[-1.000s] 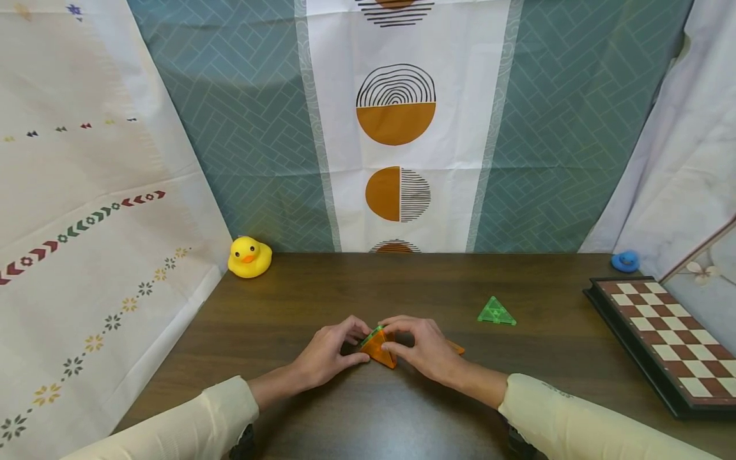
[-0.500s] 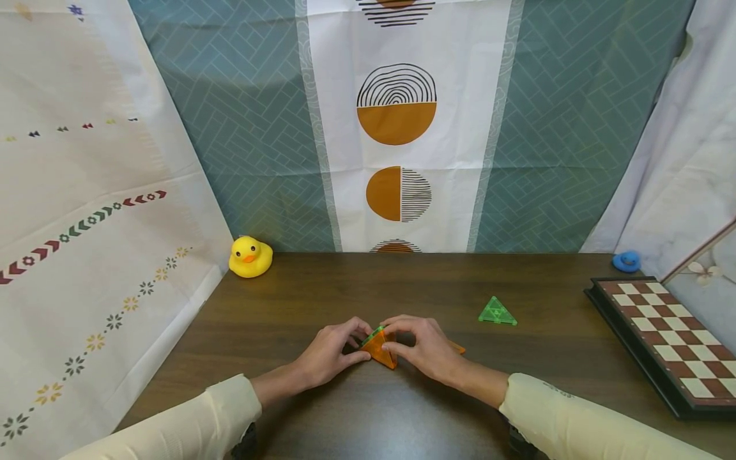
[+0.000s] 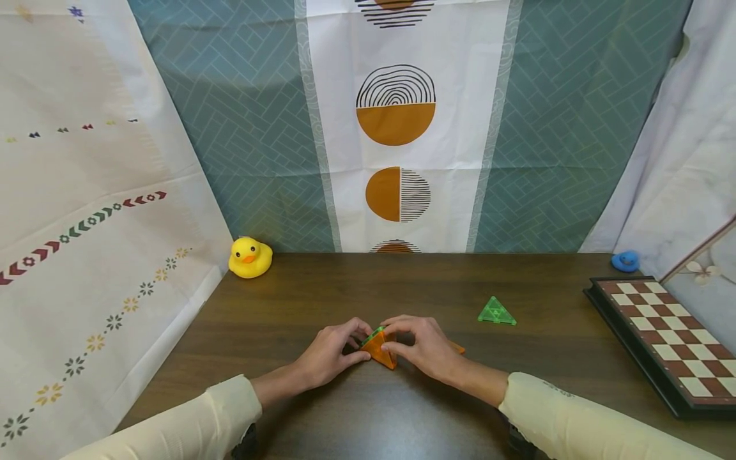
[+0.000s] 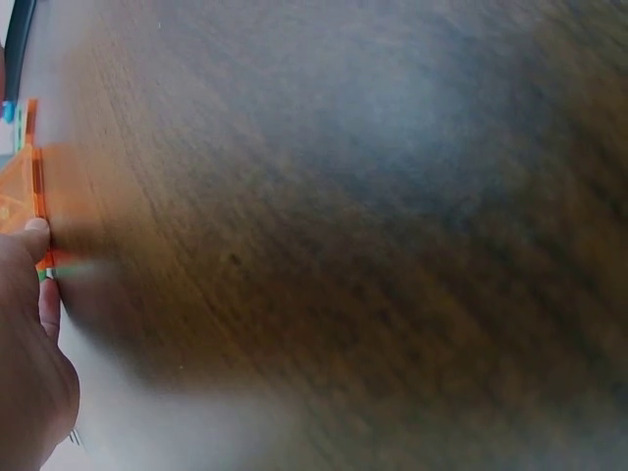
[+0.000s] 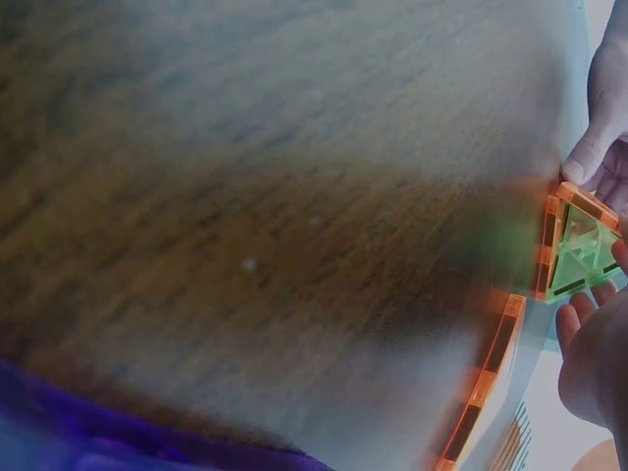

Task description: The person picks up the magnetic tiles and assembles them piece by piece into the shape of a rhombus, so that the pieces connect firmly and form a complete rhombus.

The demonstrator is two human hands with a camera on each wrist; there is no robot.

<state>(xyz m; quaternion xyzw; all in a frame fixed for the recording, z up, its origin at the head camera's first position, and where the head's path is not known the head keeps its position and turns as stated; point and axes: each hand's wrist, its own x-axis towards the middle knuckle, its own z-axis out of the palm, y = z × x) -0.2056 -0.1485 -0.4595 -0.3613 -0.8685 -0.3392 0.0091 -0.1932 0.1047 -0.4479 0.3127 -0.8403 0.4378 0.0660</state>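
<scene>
Between the hands, an upright triangular orange magnetic tile (image 3: 377,349) joins a green magnetic tile (image 5: 586,245) in a small pointed structure on the table. My left hand (image 3: 329,355) pinches the structure's left corner, its thumb at the orange tile's lower edge in the left wrist view. My right hand (image 3: 424,347) holds the structure at its top and right side, thumb on the orange face. The green tile lies mostly behind the orange one in the head view. Just right of my right hand lies another orange tile (image 3: 458,347), partly hidden.
A loose green triangular tile (image 3: 496,312) lies farther back, to the right. A chessboard (image 3: 673,338) occupies the table's right side. At the back stand a yellow rubber duck (image 3: 250,257) on the left and a small blue toy (image 3: 625,261) on the right, before hanging cloths.
</scene>
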